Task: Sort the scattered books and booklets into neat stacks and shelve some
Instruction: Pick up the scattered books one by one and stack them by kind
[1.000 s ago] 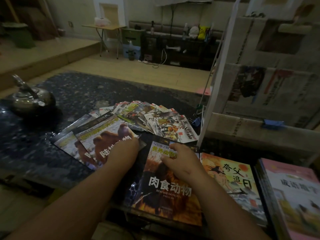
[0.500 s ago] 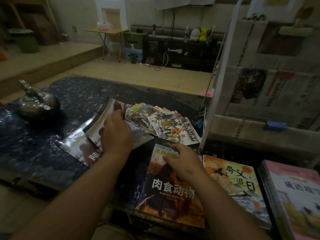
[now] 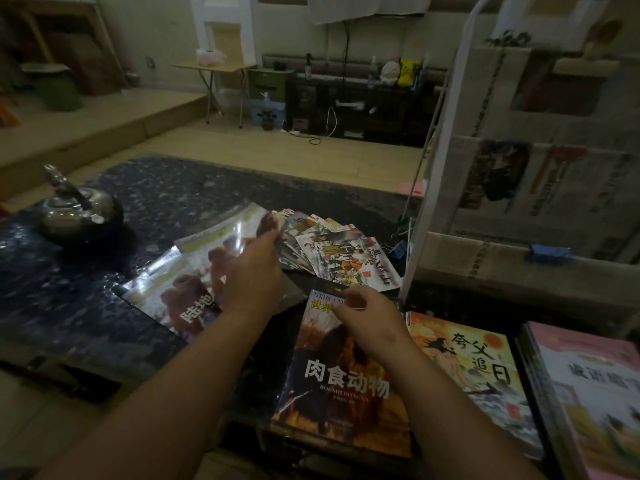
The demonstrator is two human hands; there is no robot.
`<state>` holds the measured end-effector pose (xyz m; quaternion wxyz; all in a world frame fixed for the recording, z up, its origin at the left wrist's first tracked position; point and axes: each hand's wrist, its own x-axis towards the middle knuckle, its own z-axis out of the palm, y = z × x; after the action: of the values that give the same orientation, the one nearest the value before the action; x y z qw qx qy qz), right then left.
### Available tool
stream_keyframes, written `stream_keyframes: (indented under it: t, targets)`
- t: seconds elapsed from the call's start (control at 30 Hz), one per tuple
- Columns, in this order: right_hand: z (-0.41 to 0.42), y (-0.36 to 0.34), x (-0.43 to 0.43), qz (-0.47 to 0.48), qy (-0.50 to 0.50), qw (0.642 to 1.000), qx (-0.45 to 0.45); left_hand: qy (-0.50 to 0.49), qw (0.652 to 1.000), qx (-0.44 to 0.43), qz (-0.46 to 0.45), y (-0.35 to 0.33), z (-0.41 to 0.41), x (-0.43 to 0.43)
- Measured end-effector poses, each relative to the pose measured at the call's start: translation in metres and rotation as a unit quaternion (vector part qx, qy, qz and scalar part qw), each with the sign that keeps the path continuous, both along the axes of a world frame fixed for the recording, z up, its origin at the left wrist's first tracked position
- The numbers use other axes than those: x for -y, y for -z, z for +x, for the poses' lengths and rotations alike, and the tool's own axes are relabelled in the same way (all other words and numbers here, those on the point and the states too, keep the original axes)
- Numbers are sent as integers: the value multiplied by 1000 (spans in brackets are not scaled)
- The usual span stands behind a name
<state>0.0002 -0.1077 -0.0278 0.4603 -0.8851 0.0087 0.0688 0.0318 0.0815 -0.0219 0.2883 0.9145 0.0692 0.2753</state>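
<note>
Booklets (image 3: 341,259) lie fanned on the dark table (image 3: 166,188); the left hand (image 3: 252,275) pinches a glossy booklet (image 3: 211,247) by its right edge, holding it tilted up. The right hand (image 3: 372,322) rests bent fingers on the book (image 3: 346,396) titled 肉食动物, ROUSHI DONGWU, at the near edge, though whether it grips is unclear.

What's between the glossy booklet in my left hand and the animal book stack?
Only your right hand, resting on the top end of the animal book. Nothing shows on the table between that book and the glossy booklet your left hand holds.
</note>
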Motion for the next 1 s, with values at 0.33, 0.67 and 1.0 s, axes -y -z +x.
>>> stream_keyframes:
  t: [0.33, 0.67, 1.0]
  targets:
    - [1, 2, 0, -7, -10, 1000, -4, -52, 966, -215, 137, 33, -15, -9]
    - [-1, 3, 0, -16, -13, 1000, 7, -229, 905, -350, -77, 38, -6, -45]
    - [0, 5, -1, -26, -15, 1000, 2, -290, 902, -248, -203, 42, 9, -53]
